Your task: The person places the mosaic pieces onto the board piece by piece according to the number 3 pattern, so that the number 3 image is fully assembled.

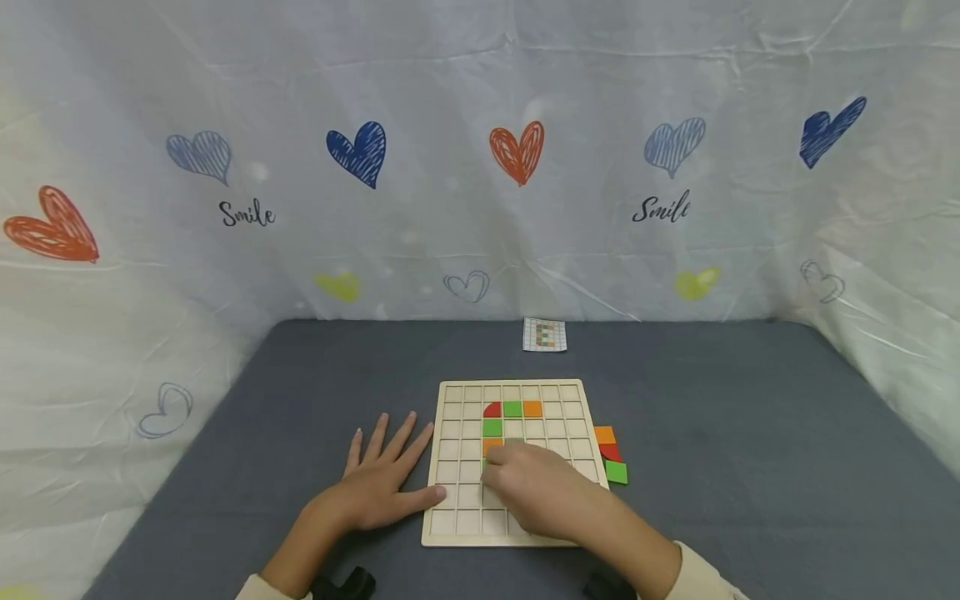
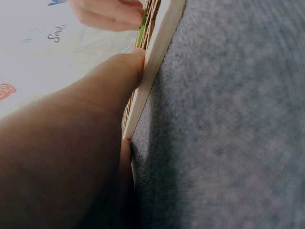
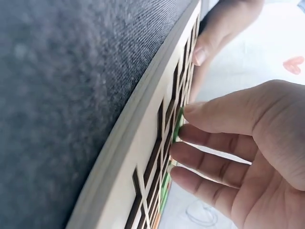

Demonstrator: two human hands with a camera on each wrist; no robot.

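Note:
A pale wooden grid board (image 1: pixel 468 521) lies on the dark grey tabletop. Set in its cells are a red rounded tile (image 1: pixel 492 410), green tiles (image 1: pixel 512 409) and orange tiles (image 1: pixel 532 409). My left hand (image 1: pixel 378 487) lies spread at the board's left side, its thumb on the rim. Over the board's lower middle, my right hand (image 1: pixel 543 492) bends its fingers down. In the right wrist view its thumb and fingertips pinch a green tile (image 3: pixel 177 125) at the board's surface. From above, the right hand hides most of that tile and the cells below it.
Beside the board's right edge lie loose tiles: an orange tile (image 1: pixel 604 435), a red tile (image 1: pixel 611 452) and a green tile (image 1: pixel 617 472). A small card (image 1: pixel 544 335) with a printed coloured grid lies at the table's back edge. Behind hangs a white curtain (image 1: pixel 420 242) with hearts.

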